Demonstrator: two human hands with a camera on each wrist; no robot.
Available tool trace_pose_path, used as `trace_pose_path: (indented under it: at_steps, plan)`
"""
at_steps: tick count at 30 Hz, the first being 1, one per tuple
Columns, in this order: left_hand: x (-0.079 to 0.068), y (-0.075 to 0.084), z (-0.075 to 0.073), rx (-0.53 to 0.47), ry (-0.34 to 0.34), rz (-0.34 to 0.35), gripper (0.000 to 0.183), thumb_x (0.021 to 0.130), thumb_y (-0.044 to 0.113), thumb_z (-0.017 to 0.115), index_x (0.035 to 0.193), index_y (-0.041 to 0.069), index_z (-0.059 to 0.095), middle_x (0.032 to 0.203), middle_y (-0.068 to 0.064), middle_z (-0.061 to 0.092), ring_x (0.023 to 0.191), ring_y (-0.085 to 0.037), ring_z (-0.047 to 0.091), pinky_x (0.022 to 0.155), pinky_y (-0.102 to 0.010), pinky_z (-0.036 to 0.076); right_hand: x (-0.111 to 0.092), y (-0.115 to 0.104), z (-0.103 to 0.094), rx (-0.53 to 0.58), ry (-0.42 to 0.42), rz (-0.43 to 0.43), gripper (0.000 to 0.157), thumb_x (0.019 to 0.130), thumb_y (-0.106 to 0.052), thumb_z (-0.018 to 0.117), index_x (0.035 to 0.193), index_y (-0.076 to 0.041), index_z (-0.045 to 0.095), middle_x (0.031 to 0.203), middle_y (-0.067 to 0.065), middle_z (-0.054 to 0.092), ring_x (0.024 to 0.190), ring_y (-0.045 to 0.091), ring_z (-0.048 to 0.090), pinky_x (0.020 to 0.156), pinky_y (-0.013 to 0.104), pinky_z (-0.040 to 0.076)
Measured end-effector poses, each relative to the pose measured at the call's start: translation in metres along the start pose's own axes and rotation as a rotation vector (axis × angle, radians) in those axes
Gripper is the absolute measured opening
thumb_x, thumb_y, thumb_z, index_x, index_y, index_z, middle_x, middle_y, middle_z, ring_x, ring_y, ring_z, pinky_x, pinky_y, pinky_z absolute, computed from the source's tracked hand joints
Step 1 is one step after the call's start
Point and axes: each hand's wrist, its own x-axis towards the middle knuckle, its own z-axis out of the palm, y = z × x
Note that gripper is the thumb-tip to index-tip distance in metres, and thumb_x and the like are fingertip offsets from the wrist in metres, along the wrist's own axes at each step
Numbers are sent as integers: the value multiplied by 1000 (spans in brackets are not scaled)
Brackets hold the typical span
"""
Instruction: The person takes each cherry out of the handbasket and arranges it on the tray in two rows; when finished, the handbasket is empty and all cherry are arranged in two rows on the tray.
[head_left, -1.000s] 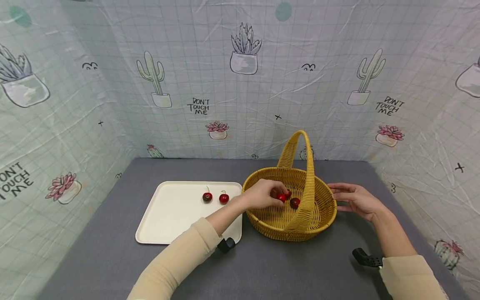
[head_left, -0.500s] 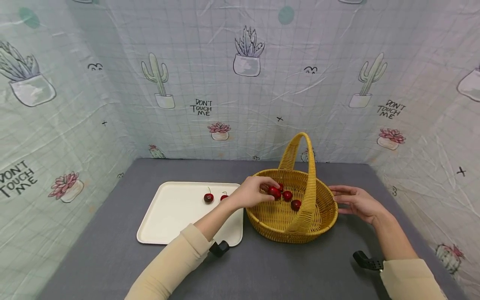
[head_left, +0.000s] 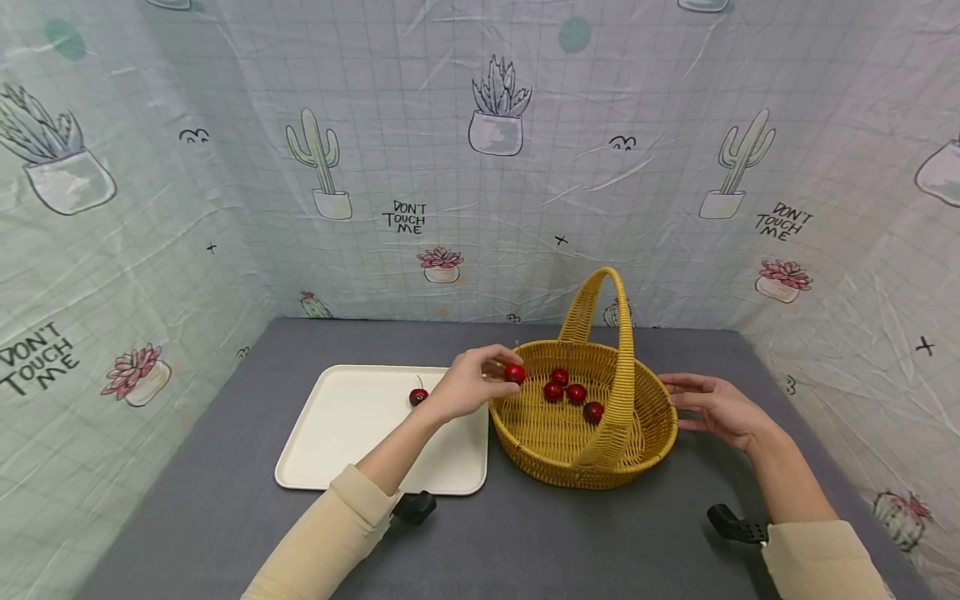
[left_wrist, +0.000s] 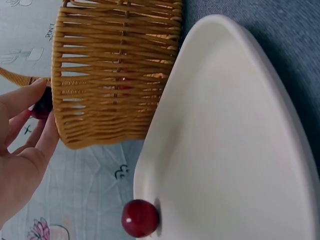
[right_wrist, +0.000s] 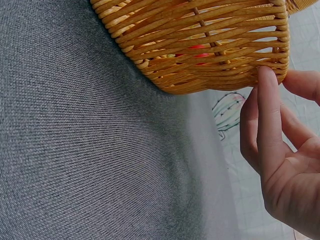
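Note:
Just over the left rim of the yellow wicker basket, my left hand pinches a red cherry between thumb and fingers. The left wrist view has this held cherry dark beside the rim. Several cherries lie together inside the basket. My right hand rests its fairly straight fingertips against the basket's right rim; in the right wrist view one finger touches the outer weave. A stemmed cherry sits on the white tray, partly under my left forearm's line.
The tray stands left of the basket, close beside it, on a grey cloth-covered table. The basket's tall arched handle rises over its middle. A patterned curtain closes off the back and both sides.
My left hand has moved left from inside the basket to its left rim, carrying a cherry. More cherries inside the basket show now. The right hand stays at the rim.

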Motion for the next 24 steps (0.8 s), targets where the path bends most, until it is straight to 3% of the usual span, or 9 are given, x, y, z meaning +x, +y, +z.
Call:
trace_pose_path:
  at_steps: [10,17,24]
  plan:
    - [-21,-8,-20,-17,84,-46,37,90,14,81,125,8,70,111,2,72,105,-17,68,81,-37,54,0,2,0,4,-4,-6,54,106,-12,58,154,4,38,124,-10,65,110,12,67,89,40,57]
    - [-39,-16,-33,-77,134,-129,37,90,14,82,124,9,70,113,-5,71,105,-24,67,75,-55,57,0,2,0,2,-2,-3,55,106,-12,58,154,5,37,124,-10,65,110,11,67,89,40,57]
    - [-52,-24,-45,-95,159,-153,35,89,9,81,122,6,69,115,-8,71,106,-26,69,87,-37,56,0,0,-1,1,-3,-10,54,106,-12,58,153,4,39,124,-8,65,110,11,67,89,40,57]
